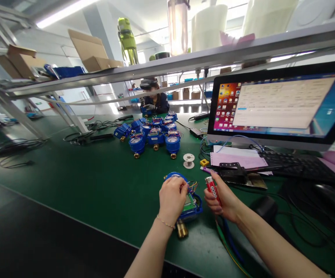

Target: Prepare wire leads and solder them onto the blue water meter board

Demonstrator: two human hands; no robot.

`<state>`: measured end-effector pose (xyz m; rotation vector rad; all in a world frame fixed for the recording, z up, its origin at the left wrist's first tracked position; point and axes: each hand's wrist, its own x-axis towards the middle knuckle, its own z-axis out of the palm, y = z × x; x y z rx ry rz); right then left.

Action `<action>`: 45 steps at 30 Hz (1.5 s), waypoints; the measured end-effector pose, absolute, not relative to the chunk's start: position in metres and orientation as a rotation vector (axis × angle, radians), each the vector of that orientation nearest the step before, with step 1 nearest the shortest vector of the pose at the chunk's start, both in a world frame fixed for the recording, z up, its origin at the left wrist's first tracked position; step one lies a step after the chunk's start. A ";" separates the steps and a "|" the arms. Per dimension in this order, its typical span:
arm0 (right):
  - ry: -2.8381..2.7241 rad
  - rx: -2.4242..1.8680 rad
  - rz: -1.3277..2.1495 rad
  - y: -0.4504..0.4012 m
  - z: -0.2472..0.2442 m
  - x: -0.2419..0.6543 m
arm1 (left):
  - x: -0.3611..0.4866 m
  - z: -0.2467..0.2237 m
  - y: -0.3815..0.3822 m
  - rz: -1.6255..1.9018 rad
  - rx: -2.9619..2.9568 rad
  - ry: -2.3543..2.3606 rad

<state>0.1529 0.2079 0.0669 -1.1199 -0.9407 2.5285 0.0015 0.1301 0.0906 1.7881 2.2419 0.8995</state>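
Observation:
A blue meter (194,210) with an exposed green circuit board and a brass fitting (182,228) lies on the green table in front of me. My left hand (172,197) is over its left part, with fingers pinched by the thin coloured wires (193,187); what the fingertips hold is too small to make out. To the right of the meter, my right hand (221,197) is wrapped round a red lighter (212,190), its metal top pointing up and the thumb near it.
Several blue meters (155,137) stand farther back. A wire spool (188,161), a yellow block (204,162), papers (233,157), a monitor (274,104) and a keyboard (300,166) are nearby. Black cables lie left and right. A person (160,103) sits beyond the table.

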 end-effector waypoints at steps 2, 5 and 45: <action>-0.958 -1.186 2.536 0.210 0.065 0.154 | 0.008 0.090 0.134 0.823 1.857 2.280; -0.984 -1.272 2.462 0.210 0.063 0.156 | 0.014 0.089 0.138 0.729 1.903 2.331; -0.921 -1.330 2.689 0.208 0.060 0.137 | 0.009 0.091 0.133 0.736 1.920 2.266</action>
